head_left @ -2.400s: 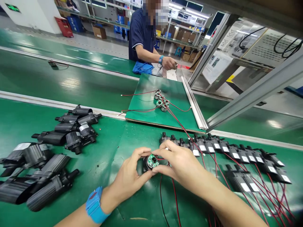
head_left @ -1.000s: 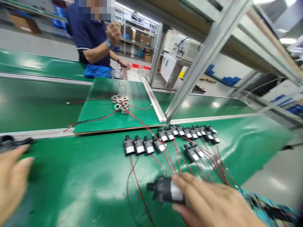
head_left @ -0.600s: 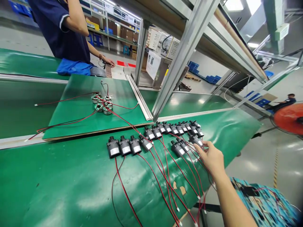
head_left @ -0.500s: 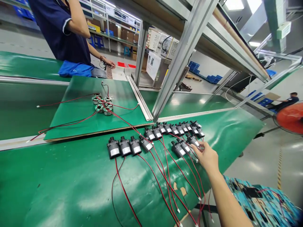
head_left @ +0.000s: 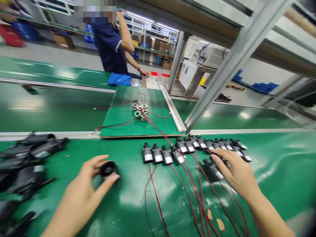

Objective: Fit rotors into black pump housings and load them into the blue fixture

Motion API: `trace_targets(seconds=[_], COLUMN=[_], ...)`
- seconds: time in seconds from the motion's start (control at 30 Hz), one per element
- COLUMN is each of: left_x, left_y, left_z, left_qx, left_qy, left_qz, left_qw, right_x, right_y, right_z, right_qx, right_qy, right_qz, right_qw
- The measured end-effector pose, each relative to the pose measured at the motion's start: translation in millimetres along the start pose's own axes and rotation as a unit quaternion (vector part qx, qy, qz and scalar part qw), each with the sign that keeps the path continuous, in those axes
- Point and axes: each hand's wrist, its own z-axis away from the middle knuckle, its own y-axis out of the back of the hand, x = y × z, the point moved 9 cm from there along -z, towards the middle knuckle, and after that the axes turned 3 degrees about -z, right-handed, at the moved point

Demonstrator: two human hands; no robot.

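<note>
My left hand (head_left: 81,189) is closed around a black round housing (head_left: 108,169), its hollow end facing me, above the green bench. Curled over a small cluster of black pumps (head_left: 212,169), my right hand (head_left: 238,172) has its thumb and index finger around one of them; its palm side is partly hidden. White labels show on the pumps, and red and black wires (head_left: 202,194) trail toward me. Further pumps (head_left: 157,154) stand in a row left of my right hand, and more (head_left: 217,144) line the back.
Loose black housings (head_left: 29,158) are piled at the left. On a raised green board (head_left: 118,126) sit several wired round metal parts (head_left: 140,112). A slanted metal post (head_left: 229,65) rises behind the pumps. Across the line stands a person (head_left: 111,46) in a dark blue shirt.
The view has swung left, bringing in the housing pile and my left hand with a black housing. My right hand has shifted left over the pump cluster.
</note>
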Motion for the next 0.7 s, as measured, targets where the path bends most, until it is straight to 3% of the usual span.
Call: trace_targets(seconds=[0.1, 0.2, 0.37, 0.53, 0.7], left_x=[0, -5, -6, -1, 5], left_y=[-20.6, -26.6, -24.6, -22.3, -23.1], left_z=[7, 10, 12, 13, 14], left_qx=[-0.047, -0.053, -0.042, -0.030, -0.045], left_qy=[0.005, 0.009, -0.057, -0.095, -0.103], left_qz=[0.019, 0.021, 0.029, 0.027, 0.044], left_qw=[0.999, 0.998, 0.997, 0.995, 0.993], right_x=[-78, -142, -192, -219, -227], right_y=[-29, -71, -149, -194, -208], right_z=[-73, -144, -239, -270, -268], right_qx=[-0.036, -0.062, -0.095, -0.132, -0.150], right_qy=[0.100, 0.161, 0.102, 0.071, 0.102], right_qz=[-0.084, -0.127, -0.034, 0.110, 0.137], right_qw=[0.991, 0.977, 0.990, 0.983, 0.974])
